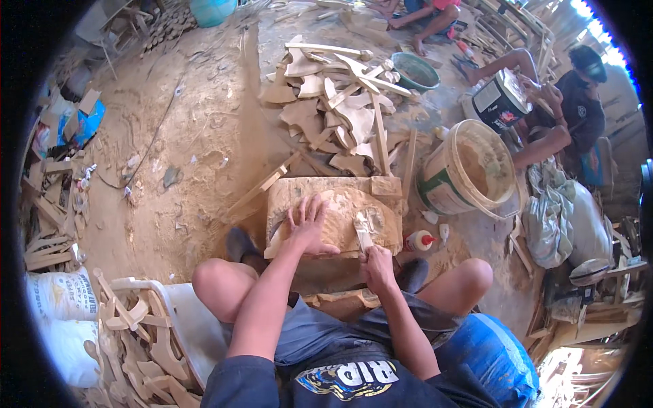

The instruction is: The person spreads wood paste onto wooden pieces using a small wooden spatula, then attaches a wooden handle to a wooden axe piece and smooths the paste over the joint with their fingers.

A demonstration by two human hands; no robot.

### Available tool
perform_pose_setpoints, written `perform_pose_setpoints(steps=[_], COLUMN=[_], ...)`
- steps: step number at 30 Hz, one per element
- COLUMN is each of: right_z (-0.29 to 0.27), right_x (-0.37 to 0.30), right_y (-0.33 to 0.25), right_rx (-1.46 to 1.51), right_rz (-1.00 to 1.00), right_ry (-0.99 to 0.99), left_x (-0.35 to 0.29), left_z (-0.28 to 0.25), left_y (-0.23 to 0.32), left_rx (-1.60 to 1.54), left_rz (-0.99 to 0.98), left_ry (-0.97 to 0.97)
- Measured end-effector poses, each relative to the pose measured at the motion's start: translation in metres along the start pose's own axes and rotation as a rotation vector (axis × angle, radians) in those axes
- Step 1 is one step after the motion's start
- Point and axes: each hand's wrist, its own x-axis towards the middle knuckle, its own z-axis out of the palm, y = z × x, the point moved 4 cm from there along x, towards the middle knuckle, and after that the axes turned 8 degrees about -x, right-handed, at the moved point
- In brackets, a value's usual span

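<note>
In front of me stands a low wooden work block, its top coated in tan dust. My left hand lies on it, fingers spread and holding nothing. Closed around a short, flat, pale tool, perhaps a putty knife, is my right hand. The tool's far end touches the block's top, beside some whitish smeared material; its exact kind is hard to make out. Just right of the block, a white glue bottle with a red cap is on the floor.
Beyond the block lies a heap of cut wooden pieces. A large dusty bucket stands to the right, and a green basin farther back. A co-worker sits at far right by a dark bucket. More wood pieces fill a container at lower left.
</note>
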Motion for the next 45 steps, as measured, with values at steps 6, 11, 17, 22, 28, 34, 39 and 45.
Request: perform_pose_setpoints(steps=[6,11,17,22,28,34,39,45], right_z=[0.012,0.012,0.025,0.022,-0.009,-0.002,-0.017,0.008], right_x=[-0.024,-0.057,-0.015,-0.023,-0.061,-0.017,0.003,-0.027], right_y=[-0.018,-0.007,-0.026,-0.038,-0.003,-0.022,-0.042,-0.057], right_rx=[0.158,0.028,0.011,0.114,0.091,0.109,-0.200,-1.109], right_rz=[0.030,0.070,-0.011,-0.029,0.071,0.045,-0.140,-0.682], right_ry=[-0.031,0.018,0.024,-0.013,0.092,0.084,0.114,0.453], left_x=[-0.008,-0.006,-0.006,-0.006,-0.008,-0.009,-0.006,-0.011], left_z=[0.001,-0.002,-0.004,0.000,-0.008,-0.007,-0.004,0.000], left_y=[-0.014,-0.006,0.000,-0.010,-0.002,0.002,0.001,-0.013], left_rx=[-0.005,0.014,0.005,-0.009,0.008,-0.001,0.017,0.022], left_rz=[-0.028,-0.016,-0.003,-0.016,-0.019,-0.008,0.000,-0.043], left_ry=[0.005,0.010,0.009,-0.009,-0.010,0.011,0.024,0.021])
